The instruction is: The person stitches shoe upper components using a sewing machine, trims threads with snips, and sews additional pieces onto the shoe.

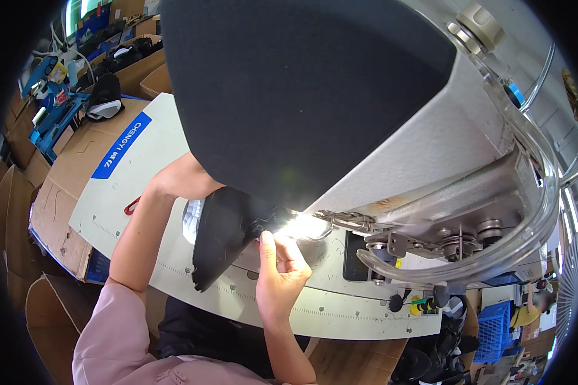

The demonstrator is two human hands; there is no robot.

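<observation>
A sewing machine with a dark, blurred head cover fills the upper middle. Under its lit end sits a black fabric piece, curved like a cap, with a pale, shiny patch on its left side. My left hand reaches over the far side of this piece; its fingers are hidden behind the machine head and the fabric. With thumb and bent fingers, my right hand pinches the near right edge of the piece, close to the bright lamp. Glare hides the needle area.
The pale table has ruler marks and loose threads. A red-handled tool lies left of my forearm, a black phone-like slab right of the lamp. Cardboard borders the left. Dark items and a blue crate stand lower right.
</observation>
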